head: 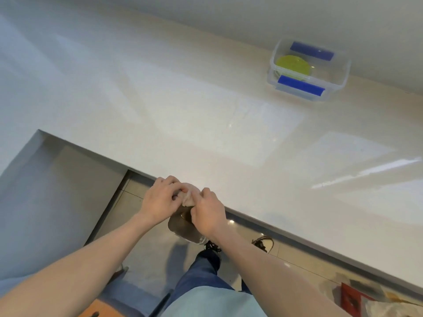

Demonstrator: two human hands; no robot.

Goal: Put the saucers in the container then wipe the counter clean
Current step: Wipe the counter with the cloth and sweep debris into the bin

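A clear plastic container (341, 72) with blue clips stands at the far right of the pale counter (206, 110), against the wall. A yellow-green saucer (293, 65) lies inside it. At the counter's near edge, my left hand (160, 200) and my right hand (207, 211) are both closed on a small crumpled pale cloth (190, 193). The hands touch each other around the cloth. Most of the cloth is hidden by my fingers.
The counter's front edge runs diagonally from the middle left to the lower right, with a notch at the left. Below it lie a tiled floor, my jeans and shoe (211, 245), and a patterned rug (366, 298) at the lower right.
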